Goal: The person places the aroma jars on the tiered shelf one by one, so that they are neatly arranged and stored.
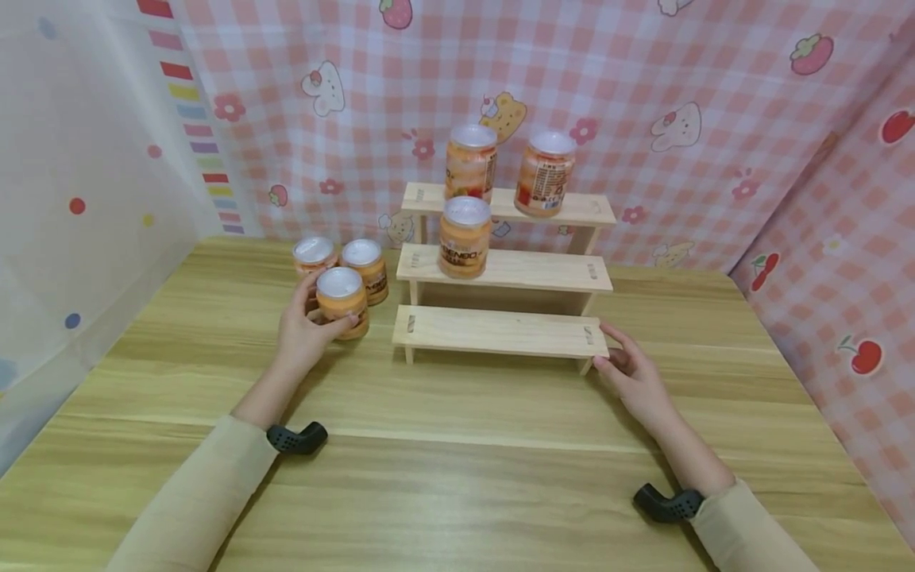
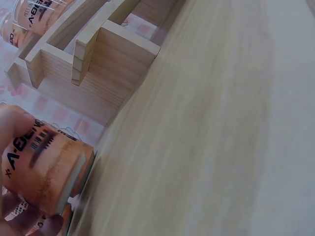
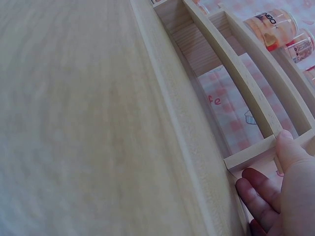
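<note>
In the head view my left hand (image 1: 303, 322) grips an orange can (image 1: 343, 306) with a pale lid, thumb across its front and fingers round its far side. The left wrist view shows this can (image 2: 42, 167) close over the tabletop, black lettering on its side. Two similar cans, one (image 1: 366, 274) to the right and one (image 1: 314, 253) partly hidden, stand just behind it. My right hand (image 1: 636, 381) holds the right end of the lowest board of a three-step wooden display shelf (image 1: 500, 330), thumb at the front corner and index finger at the rear corner.
One can (image 1: 465, 242) stands on the middle step, towards its left. Two more, one (image 1: 472, 163) at left and one (image 1: 545, 179) at right, stand on the top step. Behind the wood-grain table (image 1: 457, 492) hangs a pink checked curtain (image 1: 615, 71).
</note>
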`<state>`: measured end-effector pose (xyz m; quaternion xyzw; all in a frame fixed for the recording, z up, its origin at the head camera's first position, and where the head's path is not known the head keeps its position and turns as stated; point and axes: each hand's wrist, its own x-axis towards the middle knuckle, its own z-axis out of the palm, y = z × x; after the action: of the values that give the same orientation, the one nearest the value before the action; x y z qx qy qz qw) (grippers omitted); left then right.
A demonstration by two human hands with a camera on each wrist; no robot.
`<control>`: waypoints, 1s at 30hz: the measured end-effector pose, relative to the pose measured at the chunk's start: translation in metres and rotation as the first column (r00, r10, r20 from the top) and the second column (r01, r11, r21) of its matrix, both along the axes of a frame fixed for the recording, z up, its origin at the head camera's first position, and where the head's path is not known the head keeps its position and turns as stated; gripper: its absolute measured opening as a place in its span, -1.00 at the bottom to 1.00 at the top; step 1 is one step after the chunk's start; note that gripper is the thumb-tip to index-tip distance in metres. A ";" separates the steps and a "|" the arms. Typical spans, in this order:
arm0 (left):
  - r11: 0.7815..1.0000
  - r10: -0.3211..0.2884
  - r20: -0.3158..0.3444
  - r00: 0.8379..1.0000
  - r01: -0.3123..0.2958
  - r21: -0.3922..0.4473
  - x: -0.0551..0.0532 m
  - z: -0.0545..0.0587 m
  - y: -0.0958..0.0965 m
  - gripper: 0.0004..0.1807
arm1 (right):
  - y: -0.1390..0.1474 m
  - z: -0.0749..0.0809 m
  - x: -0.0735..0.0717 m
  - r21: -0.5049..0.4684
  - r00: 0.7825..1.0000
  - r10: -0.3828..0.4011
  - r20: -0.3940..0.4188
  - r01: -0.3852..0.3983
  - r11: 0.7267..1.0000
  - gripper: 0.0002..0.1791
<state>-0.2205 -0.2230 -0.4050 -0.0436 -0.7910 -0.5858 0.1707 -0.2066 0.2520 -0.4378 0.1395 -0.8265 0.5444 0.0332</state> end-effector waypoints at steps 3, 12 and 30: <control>1.000 0.023 -0.011 1.000 -0.023 0.003 0.010 0.014 0.005 -0.16 | 0.000 0.000 0.000 0.000 1.000 -0.002 -0.005 0.002 1.000 -0.38; 1.000 0.020 -0.025 0.999 -0.021 -0.015 0.005 0.009 -0.002 -0.12 | 0.000 -0.002 0.000 0.002 1.000 -0.001 0.001 0.001 1.000 -0.38; 0.994 -0.101 -0.027 0.995 0.102 0.033 0.021 0.039 0.026 -0.08 | 0.001 -0.002 -0.001 -0.006 1.000 0.006 -0.006 -0.006 1.000 -0.38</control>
<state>-0.1999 -0.1968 -0.3664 -0.0884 -0.7755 -0.6065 0.1515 -0.2076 0.2531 -0.4402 0.1433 -0.8244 0.5464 0.0345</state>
